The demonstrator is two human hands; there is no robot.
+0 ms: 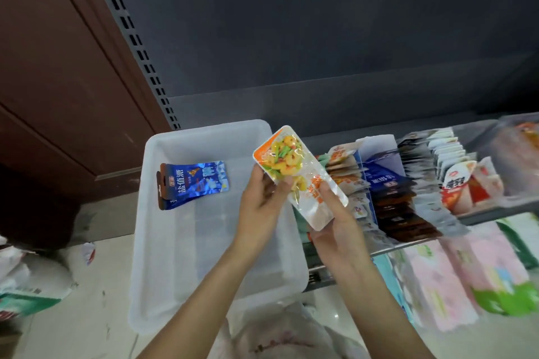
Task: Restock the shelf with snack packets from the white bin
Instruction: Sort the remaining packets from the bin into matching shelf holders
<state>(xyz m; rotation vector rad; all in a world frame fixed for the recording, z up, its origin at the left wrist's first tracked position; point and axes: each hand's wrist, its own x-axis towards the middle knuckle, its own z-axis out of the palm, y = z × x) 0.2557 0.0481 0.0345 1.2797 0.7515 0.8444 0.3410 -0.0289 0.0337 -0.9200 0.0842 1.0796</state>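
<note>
An orange and white snack packet (294, 172) with a yellow and green food picture is held up between the bin and the shelf. My left hand (262, 207) grips its left edge, thumb on the front. My right hand (335, 227) holds its lower right end from below, thumb across the front. The white bin (163, 242) stands at the left, and blue snack packets (194, 182) lie in its far left corner. The shelf (408, 242) at the right carries rows of standing packets.
A slotted grey upright (137, 46) and dark back panel rise behind the bin. A brown wooden wall is at far left. Pastel packs (466, 277) fill the lower shelf. White bags (26, 277) lie on the floor at left.
</note>
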